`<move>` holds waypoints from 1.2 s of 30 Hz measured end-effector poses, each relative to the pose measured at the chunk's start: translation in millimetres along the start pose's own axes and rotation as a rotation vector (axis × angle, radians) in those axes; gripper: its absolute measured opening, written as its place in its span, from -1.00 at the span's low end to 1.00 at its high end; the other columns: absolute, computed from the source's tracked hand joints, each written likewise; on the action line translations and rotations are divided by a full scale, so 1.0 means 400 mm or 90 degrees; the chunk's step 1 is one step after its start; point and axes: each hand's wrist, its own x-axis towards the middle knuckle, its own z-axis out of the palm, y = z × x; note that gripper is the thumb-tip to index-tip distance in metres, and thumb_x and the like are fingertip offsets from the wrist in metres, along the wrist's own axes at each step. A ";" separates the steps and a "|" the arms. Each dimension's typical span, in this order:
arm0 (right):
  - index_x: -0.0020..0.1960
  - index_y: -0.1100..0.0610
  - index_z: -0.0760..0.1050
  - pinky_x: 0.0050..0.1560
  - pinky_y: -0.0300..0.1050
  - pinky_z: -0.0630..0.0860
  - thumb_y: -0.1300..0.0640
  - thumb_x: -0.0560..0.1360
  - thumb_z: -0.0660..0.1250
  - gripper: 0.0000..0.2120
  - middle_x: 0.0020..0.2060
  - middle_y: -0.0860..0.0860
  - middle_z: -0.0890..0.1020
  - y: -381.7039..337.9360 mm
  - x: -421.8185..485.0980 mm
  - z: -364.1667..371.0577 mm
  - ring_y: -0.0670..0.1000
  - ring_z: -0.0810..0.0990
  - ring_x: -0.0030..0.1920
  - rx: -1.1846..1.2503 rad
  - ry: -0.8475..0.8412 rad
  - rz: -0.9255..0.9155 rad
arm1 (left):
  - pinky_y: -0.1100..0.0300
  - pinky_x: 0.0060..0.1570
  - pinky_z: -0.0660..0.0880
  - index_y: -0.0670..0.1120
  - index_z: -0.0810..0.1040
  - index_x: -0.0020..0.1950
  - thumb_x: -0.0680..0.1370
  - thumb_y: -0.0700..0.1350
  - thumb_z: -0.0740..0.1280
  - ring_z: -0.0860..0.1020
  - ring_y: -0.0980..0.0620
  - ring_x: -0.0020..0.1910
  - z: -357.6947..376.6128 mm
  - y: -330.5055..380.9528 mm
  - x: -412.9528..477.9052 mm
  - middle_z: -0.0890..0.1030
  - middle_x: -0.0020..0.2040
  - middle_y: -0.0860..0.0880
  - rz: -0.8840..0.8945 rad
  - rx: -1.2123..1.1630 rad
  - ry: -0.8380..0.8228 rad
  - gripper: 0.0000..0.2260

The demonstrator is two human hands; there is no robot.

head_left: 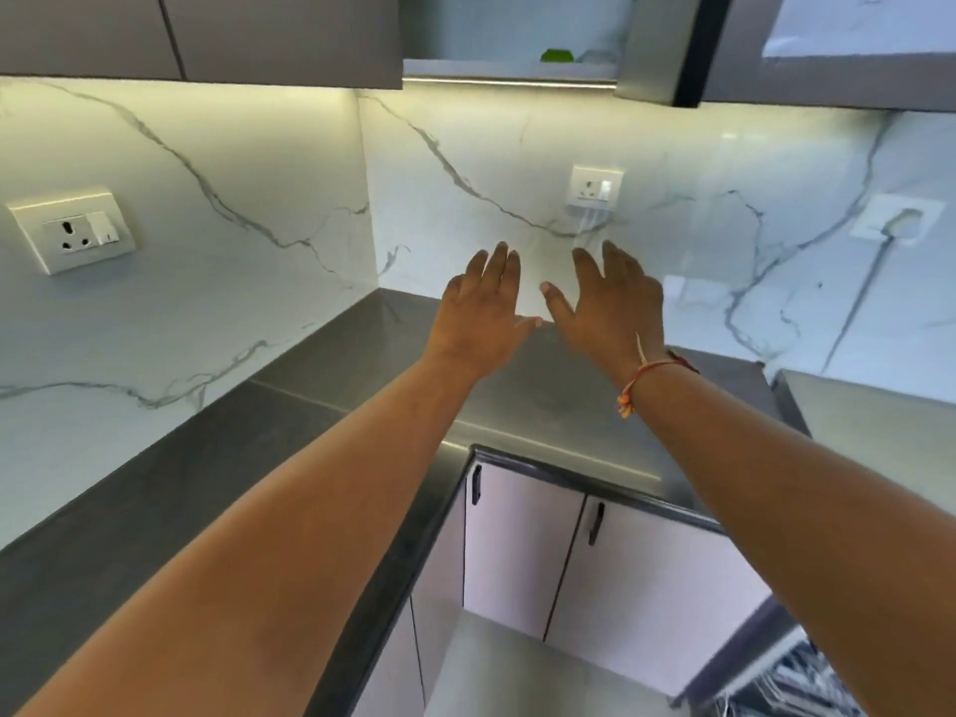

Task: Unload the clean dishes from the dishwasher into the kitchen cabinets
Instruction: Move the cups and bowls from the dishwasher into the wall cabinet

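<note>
Hands empty: left hand (483, 307) and right hand (613, 302) spread open above dark grey stone tabletop (155, 483); wire dishwasher rack (796, 680) seemingly loaded, so unloading looks unfinished

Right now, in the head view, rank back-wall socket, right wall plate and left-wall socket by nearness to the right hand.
1. The back-wall socket, just above the right hand.
2. The right wall plate, farther right.
3. The left-wall socket, far left, beyond the left hand.
</note>
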 end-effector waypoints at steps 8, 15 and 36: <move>0.53 0.00 0.23 0.38 0.23 0.31 -0.37 0.56 0.03 -0.33 0.52 0.16 0.28 0.051 -0.331 -0.091 0.19 0.26 0.51 0.028 -0.091 0.067 | -0.11 0.50 0.10 -0.14 -0.04 0.61 0.60 0.26 0.11 -0.04 -0.09 0.59 -0.015 0.151 -0.227 -0.06 0.62 -0.09 0.101 -0.106 -0.095 -0.26; 0.54 0.00 0.23 0.39 0.23 0.30 -0.34 0.57 0.04 -0.35 0.51 0.17 0.30 0.206 -0.621 -0.127 0.19 0.27 0.50 -0.010 -0.158 0.206 | -0.09 0.52 0.06 -0.10 -0.05 0.61 0.60 0.27 0.12 -0.08 -0.06 0.59 0.037 0.353 -0.404 -0.07 0.62 -0.05 0.197 -0.176 -0.185 -0.27; 0.38 0.00 0.33 0.27 0.22 0.43 -0.32 0.53 0.12 -0.44 0.35 0.13 0.46 0.794 -1.454 -0.284 0.20 0.45 0.34 0.003 -0.348 0.603 | -0.06 0.43 0.24 -0.14 0.18 0.54 0.60 0.20 0.21 0.17 -0.17 0.52 0.148 1.203 -0.781 0.20 0.55 -0.14 0.491 -0.246 -0.429 -0.37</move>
